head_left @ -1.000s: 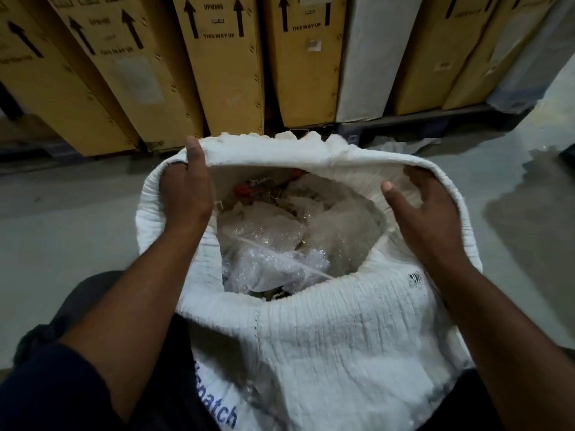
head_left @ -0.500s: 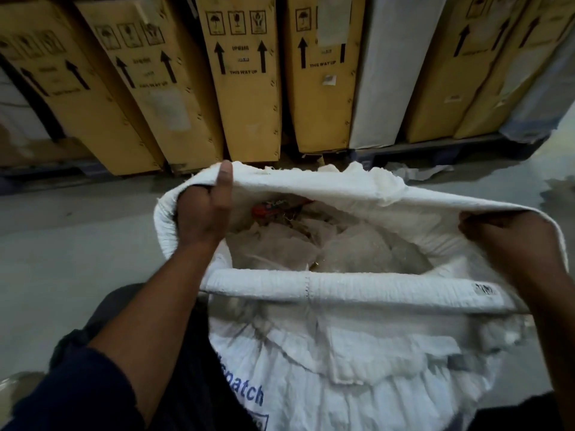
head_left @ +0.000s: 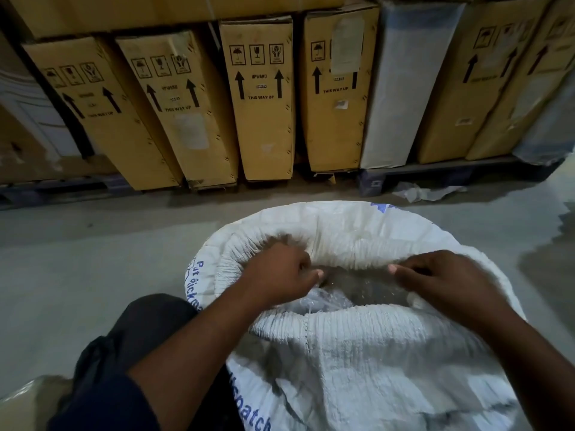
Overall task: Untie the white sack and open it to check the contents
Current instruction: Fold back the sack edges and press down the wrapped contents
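White sack (head_left: 357, 353) open; left hand (head_left: 280, 275), right hand (head_left: 445, 281) inside its mouth.

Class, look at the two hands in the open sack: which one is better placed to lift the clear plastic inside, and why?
Probably the left hand: its fingertips sit right at the clear plastic in the sack; the right hand lies farther off.
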### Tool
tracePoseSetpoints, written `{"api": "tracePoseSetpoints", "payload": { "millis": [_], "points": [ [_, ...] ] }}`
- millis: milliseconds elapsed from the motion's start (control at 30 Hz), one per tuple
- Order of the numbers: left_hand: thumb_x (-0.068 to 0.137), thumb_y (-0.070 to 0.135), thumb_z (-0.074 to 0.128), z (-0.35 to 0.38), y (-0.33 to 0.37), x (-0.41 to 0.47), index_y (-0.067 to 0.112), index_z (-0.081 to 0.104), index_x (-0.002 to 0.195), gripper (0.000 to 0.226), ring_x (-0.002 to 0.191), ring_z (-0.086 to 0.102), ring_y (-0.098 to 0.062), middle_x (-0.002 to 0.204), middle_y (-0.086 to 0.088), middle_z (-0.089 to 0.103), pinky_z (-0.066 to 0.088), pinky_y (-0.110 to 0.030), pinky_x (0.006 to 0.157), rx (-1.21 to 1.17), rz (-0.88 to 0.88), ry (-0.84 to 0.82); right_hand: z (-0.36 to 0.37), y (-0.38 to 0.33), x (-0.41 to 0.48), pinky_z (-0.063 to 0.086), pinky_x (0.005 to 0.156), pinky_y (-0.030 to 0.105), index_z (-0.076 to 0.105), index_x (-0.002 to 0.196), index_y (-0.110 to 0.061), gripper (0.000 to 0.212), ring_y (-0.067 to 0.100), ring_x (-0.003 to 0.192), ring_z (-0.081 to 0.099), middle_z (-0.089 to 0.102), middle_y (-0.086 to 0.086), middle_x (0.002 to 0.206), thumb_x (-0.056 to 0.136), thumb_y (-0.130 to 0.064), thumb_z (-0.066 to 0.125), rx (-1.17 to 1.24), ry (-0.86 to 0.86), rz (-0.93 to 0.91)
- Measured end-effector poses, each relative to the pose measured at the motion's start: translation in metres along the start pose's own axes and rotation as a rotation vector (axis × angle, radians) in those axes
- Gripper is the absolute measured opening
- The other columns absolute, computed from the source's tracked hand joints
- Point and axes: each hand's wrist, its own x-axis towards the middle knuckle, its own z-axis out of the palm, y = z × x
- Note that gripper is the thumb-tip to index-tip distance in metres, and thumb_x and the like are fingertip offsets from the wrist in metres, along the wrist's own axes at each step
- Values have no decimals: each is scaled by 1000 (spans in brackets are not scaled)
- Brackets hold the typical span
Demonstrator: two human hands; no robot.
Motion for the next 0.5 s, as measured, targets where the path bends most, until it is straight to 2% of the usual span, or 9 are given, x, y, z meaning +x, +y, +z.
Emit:
{"api": "tracePoseSetpoints", "payload": {
  "millis": [33,67,100,167,233,300,400,500],
  "points": [
    [93,60,62,-1,-4,2,26,75,110,40,78,64,-7,82,10,70,57,-32,75,-58,-4,-4,0,1,1,40,59,32,65,67,-16,45,6,54,56,59,-12,55,94,-52,66,88,-12,8],
    [94,58,64,-3,-9,3,27,72,124,44,83,65,-6,88,11,72,58,-31,81,-124,-24,-6,1,6,3,47,69,30,74,77,-22,35,1,66,65,70,-16,68,91,-54,70,213,-3,34],
    [94,57,66,-5,-15,5,28,66,137,52,90,67,-5,97,10,73,58,-31,88,-194,-48,-2,0,9,4,52,82,29,78,96,-28,33,-4,84,70,77,-18,88,85,-59,74,358,12,56],
    [95,55,68,-11,-24,7,34,54,152,63,103,68,-6,116,5,75,56,-32,98,-331,-96,16,1,13,8,50,103,32,69,130,-27,65,1,117,66,74,-11,123,76,-60,81,639,66,97],
    [95,52,69,-15,-28,9,37,48,155,66,119,65,-9,136,3,69,51,-32,103,-484,-124,51,-2,9,11,44,106,28,56,146,-20,63,9,134,56,62,-3,143,90,-38,77,793,104,133],
    [94,55,69,-21,-32,14,37,46,157,69,129,58,-11,149,8,59,48,-37,108,-552,-136,95,-6,11,15,41,110,28,48,152,-21,60,10,139,49,53,-4,152,96,-33,69,825,158,138],
    [88,67,64,-34,-47,24,31,51,154,76,129,58,-15,150,7,57,49,-41,109,-584,-233,239,-11,16,18,33,122,45,38,157,-33,83,11,145,42,42,-8,161,86,-61,70,736,196,180],
    [79,74,56,-43,-64,29,27,58,148,83,130,59,-17,144,4,64,48,-46,112,-643,-314,330,-11,23,23,30,123,47,34,158,-38,93,13,148,39,38,-10,165,78,-74,63,645,240,214]
  ]
}}
